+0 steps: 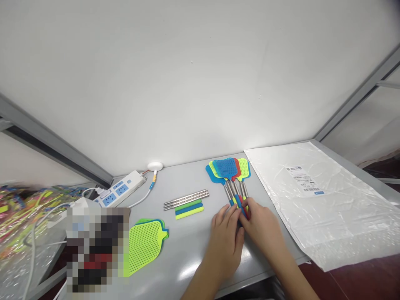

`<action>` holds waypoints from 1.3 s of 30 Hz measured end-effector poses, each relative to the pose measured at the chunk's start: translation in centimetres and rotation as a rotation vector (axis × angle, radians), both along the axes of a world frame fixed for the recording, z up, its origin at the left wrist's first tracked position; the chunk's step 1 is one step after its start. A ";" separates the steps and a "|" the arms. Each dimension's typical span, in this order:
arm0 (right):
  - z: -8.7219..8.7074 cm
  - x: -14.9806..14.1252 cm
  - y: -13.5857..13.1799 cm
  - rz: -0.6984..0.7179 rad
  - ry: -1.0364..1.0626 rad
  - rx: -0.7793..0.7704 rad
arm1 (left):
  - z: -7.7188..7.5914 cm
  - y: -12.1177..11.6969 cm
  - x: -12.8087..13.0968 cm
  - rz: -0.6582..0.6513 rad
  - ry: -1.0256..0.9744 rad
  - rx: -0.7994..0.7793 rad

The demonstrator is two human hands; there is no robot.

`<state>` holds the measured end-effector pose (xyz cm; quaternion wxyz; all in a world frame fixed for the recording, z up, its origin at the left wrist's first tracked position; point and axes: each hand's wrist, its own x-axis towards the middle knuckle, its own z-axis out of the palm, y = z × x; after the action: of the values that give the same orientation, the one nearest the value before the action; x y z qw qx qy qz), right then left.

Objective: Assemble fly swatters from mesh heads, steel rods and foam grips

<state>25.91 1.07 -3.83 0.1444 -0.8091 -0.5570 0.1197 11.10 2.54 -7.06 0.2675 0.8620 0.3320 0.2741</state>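
Observation:
Several assembled fly swatters lie fanned together, with blue, yellow-green and red mesh heads, metal rods and coloured grips. My left hand curls its fingers over the grips from the left. From the right, my right hand closes round the grips by the red one. The grips' lower ends are partly hidden under my hands. To the left lie loose metal rods beside green, blue and yellow-green handle sleeves. Loose swatter heads, yellow-green on top, are stacked nearer the front left.
A white bubble mailer with a label covers the table's right side. At left are a power strip, a white round device with a cable, and clear bags of colourful items. A wall closes the back.

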 end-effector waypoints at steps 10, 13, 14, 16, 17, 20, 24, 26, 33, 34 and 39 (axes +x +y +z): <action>-1.1 0.4 -0.1 0.059 0.008 0.091 | 0.5 0.2 -1.4 0.080 -0.069 0.034; -1.3 0.3 -0.1 0.075 0.014 0.148 | 0.6 0.5 -2.2 0.156 -0.082 0.043; -1.3 0.3 -0.1 0.081 0.018 0.167 | 0.7 0.6 -2.6 0.188 -0.077 0.047; -1.4 0.4 -0.1 0.092 0.026 0.197 | 0.7 0.7 -3.6 0.255 -0.067 0.069; -1.4 0.3 -0.1 0.103 0.031 0.206 | 0.7 0.8 -4.1 0.289 -0.065 0.086; -1.2 0.0 -0.1 0.172 0.056 0.221 | 0.6 0.6 -6.3 0.377 -0.065 0.136; -0.6 -1.8 0.2 0.378 0.155 0.202 | 0.3 -0.1 -8.9 0.512 -0.061 0.188; -0.4 -3.2 0.5 0.493 0.180 0.190 | 0.2 -0.4 -9.3 0.554 -0.017 0.193; -1.5 -7.6 3.8 0.672 0.024 0.230 | 0.5 -1.1 -7.8 0.532 0.183 0.144; -1.6 -8.0 4.4 0.658 -0.010 0.230 | 0.6 -1.2 -7.7 0.529 0.180 0.134; -0.8 -9.5 6.9 0.581 -0.189 0.155 | 0.8 -1.3 -8.0 0.538 0.134 0.120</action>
<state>16.41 8.02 -4.61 0.1131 -0.6101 -0.7833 0.0375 3.06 1.23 -6.29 0.1113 0.7735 0.5490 0.2966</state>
